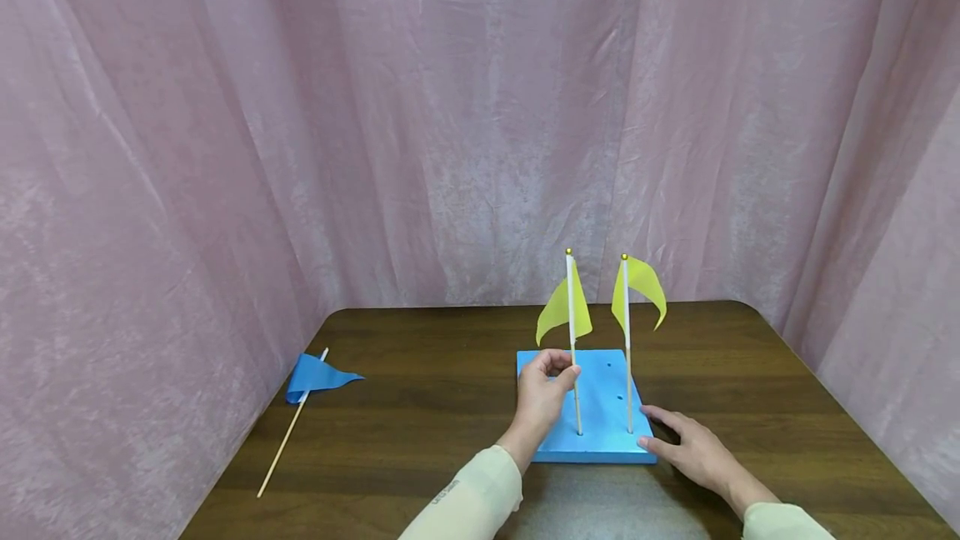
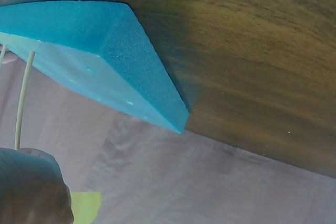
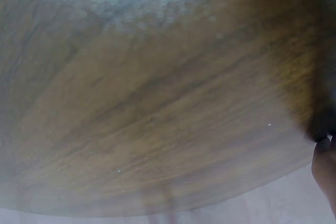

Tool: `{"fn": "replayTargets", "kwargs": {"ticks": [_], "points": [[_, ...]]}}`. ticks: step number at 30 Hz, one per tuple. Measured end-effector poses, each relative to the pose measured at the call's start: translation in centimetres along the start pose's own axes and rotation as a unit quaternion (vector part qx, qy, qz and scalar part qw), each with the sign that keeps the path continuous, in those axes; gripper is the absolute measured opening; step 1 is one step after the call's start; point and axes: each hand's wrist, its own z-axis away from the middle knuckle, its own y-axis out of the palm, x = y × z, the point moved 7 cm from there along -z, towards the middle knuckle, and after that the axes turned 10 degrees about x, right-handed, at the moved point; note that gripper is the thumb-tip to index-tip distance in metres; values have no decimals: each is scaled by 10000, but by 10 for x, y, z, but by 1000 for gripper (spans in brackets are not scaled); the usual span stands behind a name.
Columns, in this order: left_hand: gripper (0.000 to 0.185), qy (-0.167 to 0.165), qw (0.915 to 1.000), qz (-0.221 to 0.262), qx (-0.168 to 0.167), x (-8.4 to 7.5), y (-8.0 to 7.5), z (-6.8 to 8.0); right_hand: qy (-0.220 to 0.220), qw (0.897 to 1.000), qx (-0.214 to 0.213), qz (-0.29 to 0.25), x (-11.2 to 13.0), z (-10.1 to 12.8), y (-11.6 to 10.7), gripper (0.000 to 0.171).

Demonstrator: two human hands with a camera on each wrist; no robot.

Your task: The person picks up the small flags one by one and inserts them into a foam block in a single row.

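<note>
At right edge of blue block [image 1: 600,382]: right hand [image 1: 693,448], back up, fingers apart.
Left hand [image 1: 542,390]: thumb and fingers pinching left yellow flag [image 1: 573,332] mid-stick.
Flag axis: near upright, gold end up, foot at block's front, cloth pointing left.
Yellow count: two (right yellow flag [image 1: 627,332] upright too).
Blue flag [image 1: 309,377]: one, lying diagonally on table [image 1: 420,407], left side.

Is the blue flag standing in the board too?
No, the blue flag lies on the table, well apart from the board.

The head view looks forward and down; both wrist views, much nearer, share its tabletop [image 1: 420,432] and curtain [image 1: 480,123].
</note>
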Motion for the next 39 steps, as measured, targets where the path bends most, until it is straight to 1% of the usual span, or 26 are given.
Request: {"fn": "replayTargets", "kwargs": {"ticks": [5, 11, 17, 23, 30, 35, 39], "points": [[9, -93, 9999, -97, 32, 4, 1, 2, 47, 10000, 28, -19, -1, 0, 0, 69], [8, -174, 9997, -106, 102, 9, 2, 6, 77, 10000, 45, 38, -1, -2, -1, 69], [7, -133, 9998, -127, 113, 10, 3, 7, 147, 9999, 43, 65, -1, -1, -1, 70], [8, -134, 9994, -276, 176, 10, 3, 8, 148, 9998, 15, 111, -1, -1, -1, 69], [10, -193, 9990, -371, 148, 13, 1, 6, 127, 9999, 26, 80, -1, -1, -2, 69], [9, -241, 9985, -486, 66, 14, 0, 6, 99, 9999, 14, 18, -1, 0, -1, 69], [11, -221, 9987, -450, 45, 16, -1, 5, 80, 10000, -13, 33, 0, -1, -1, 69]]}}
